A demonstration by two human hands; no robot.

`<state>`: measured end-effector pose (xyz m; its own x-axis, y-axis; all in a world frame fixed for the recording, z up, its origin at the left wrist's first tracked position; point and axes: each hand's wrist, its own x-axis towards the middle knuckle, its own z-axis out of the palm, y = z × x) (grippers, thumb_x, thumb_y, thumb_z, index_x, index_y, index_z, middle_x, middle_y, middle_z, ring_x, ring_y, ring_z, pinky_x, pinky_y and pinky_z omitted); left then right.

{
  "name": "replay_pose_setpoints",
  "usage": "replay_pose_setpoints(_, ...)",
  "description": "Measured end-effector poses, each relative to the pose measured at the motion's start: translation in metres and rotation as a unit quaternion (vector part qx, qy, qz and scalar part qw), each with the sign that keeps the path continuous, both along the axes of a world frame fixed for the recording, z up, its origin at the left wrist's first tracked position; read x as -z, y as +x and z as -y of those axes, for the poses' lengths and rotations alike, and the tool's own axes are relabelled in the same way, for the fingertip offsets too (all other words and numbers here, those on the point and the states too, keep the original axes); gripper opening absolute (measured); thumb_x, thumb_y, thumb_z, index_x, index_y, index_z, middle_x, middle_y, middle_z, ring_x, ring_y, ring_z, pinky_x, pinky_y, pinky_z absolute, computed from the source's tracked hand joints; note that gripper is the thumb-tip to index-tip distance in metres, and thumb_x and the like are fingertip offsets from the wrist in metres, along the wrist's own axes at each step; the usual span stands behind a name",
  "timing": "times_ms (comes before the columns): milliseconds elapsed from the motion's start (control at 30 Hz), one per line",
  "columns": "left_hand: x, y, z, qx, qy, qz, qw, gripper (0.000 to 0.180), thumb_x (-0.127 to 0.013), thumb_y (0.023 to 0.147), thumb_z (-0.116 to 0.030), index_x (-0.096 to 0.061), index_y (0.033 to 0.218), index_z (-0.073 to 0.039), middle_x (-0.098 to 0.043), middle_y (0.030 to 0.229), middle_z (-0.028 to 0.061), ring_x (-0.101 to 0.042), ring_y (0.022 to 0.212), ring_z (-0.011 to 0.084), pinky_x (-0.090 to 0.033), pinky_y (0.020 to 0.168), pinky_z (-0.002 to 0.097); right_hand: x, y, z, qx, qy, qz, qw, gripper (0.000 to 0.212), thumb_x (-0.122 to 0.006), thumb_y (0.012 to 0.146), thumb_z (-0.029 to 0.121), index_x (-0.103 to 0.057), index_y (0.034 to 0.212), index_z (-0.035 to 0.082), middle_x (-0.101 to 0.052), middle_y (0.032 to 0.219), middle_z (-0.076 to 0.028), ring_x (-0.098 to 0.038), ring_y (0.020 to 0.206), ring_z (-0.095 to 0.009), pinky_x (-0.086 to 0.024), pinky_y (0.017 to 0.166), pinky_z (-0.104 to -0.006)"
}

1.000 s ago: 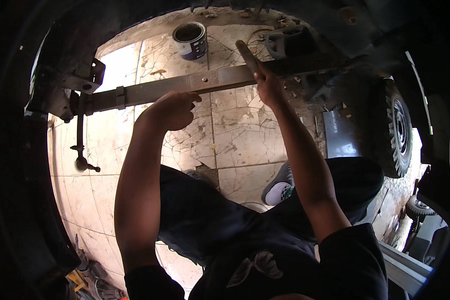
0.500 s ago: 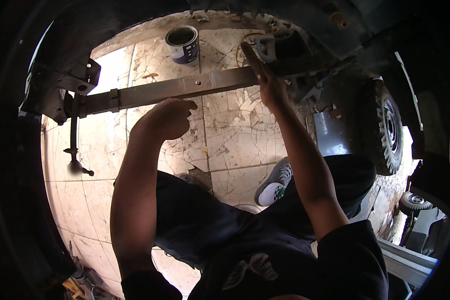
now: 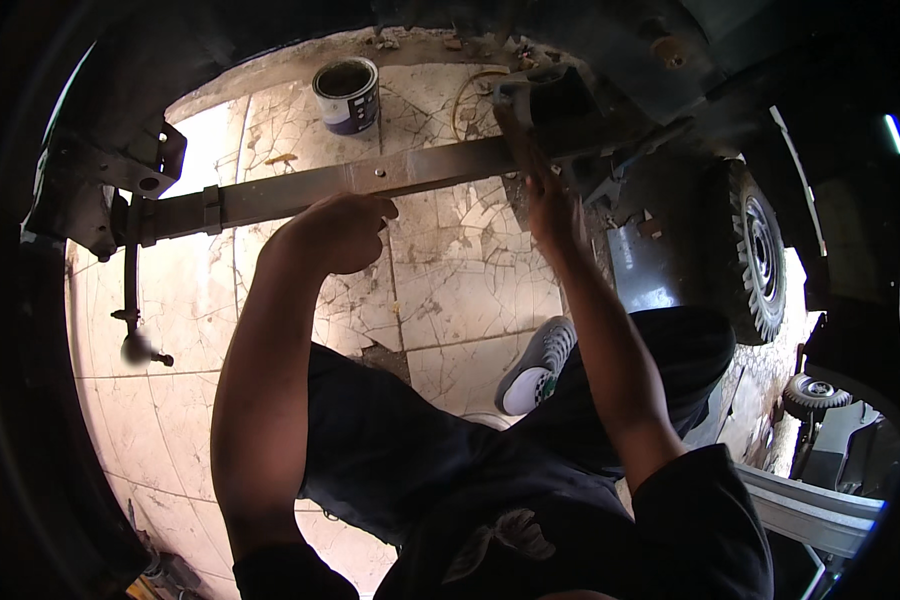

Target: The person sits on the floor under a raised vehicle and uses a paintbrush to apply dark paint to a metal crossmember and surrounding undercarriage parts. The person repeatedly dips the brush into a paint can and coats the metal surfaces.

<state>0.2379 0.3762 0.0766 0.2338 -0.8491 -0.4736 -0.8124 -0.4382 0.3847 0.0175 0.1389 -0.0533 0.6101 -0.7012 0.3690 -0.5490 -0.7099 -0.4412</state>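
A long metal beam point(image 3: 290, 195) runs crosswise in front of me, with a clamp-like band near its left end. My left hand point(image 3: 345, 235) is curled closed at the beam's near edge; whatever it may hold is hidden, and I cannot tell if it touches the metal. My right hand point(image 3: 556, 212) is closed round the near end of a brown stick-like tool point(image 3: 515, 130). This tool points away from me across the right part of the beam. Its exact kind is too dark to make out.
An open paint can point(image 3: 347, 95) stands on cracked floor tiles beyond the beam. A rod with a ball joint point(image 3: 138, 345) hangs at the left. Treaded wheels point(image 3: 760, 250) are at the right. Dark metal parts point(image 3: 660, 50) surround the space overhead. My shoe point(image 3: 535, 370) rests below.
My right hand and the brown tool have moved slightly nearer to me and to the right along the beam. The left hand stays curled at the beam. The whole view has shifted a little.
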Motion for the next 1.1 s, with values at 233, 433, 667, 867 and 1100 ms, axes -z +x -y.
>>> replay_pose_setpoints(233, -0.004, 0.003, 0.008, 0.004, -0.015, -0.032, 0.999, 0.049, -0.066, 0.094, -0.009, -0.058, 0.142, -0.009, -0.070, 0.123, 0.0211, -0.067, 0.119, 0.0344, -0.052, 0.105, 0.0438, 0.000, -0.024, 0.006, 0.030, 0.007, -0.074, 0.997, 0.055, -0.061, 0.102, 0.022, -0.045, 0.154, 0.031, -0.073, 0.105, -0.021, -0.071, 0.085, -0.043, -0.057, 0.070, -0.0520)
replay_pose_setpoints(433, 0.001, 0.004, 0.004, 0.007, -0.002, -0.022, 1.000, 0.047, -0.066, 0.094, -0.010, -0.059, 0.141, -0.008, -0.071, 0.122, 0.0207, -0.067, 0.119, 0.0341, -0.052, 0.105, 0.0436, -0.017, -0.003, 0.003, 0.060, 0.078, -0.064, 0.993, 0.048, -0.057, 0.104, 0.028, -0.049, 0.151, 0.030, -0.072, 0.116, -0.020, -0.069, 0.103, -0.044, -0.057, 0.083, -0.0546)
replay_pose_setpoints(667, -0.013, 0.010, 0.007, -0.002, -0.012, -0.026, 1.000, 0.048, -0.067, 0.094, -0.011, -0.059, 0.141, -0.008, -0.069, 0.126, 0.0211, -0.067, 0.119, 0.0340, -0.052, 0.105, 0.0434, -0.005, -0.028, -0.001, 0.026, 0.069, -0.024, 0.997, 0.051, -0.057, 0.103, 0.028, -0.046, 0.153, 0.030, -0.069, 0.121, -0.022, -0.068, 0.107, -0.045, -0.056, 0.086, -0.0546)
replay_pose_setpoints(867, -0.003, 0.006, 0.013, 0.028, -0.002, -0.022, 0.999, 0.048, -0.067, 0.093, -0.010, -0.059, 0.140, -0.008, -0.069, 0.125, 0.0215, -0.066, 0.119, 0.0339, -0.052, 0.104, 0.0439, -0.030, 0.017, 0.035, 0.056, 0.090, -0.093, 0.990, 0.051, -0.059, 0.102, 0.028, -0.048, 0.152, 0.027, -0.071, 0.115, -0.024, -0.068, 0.104, -0.046, -0.056, 0.087, -0.0549)
replay_pose_setpoints(1100, -0.010, 0.007, 0.007, 0.011, -0.054, -0.036, 0.998, 0.047, -0.069, 0.095, -0.010, -0.059, 0.141, -0.010, -0.068, 0.098, 0.0151, -0.067, 0.093, 0.0275, -0.054, 0.089, 0.0405, -0.013, -0.037, -0.038, 0.059, 0.077, -0.022, 0.995, 0.052, -0.060, 0.102, 0.027, -0.047, 0.152, 0.033, -0.072, 0.099, -0.025, -0.071, 0.095, -0.043, -0.058, 0.081, -0.0549)
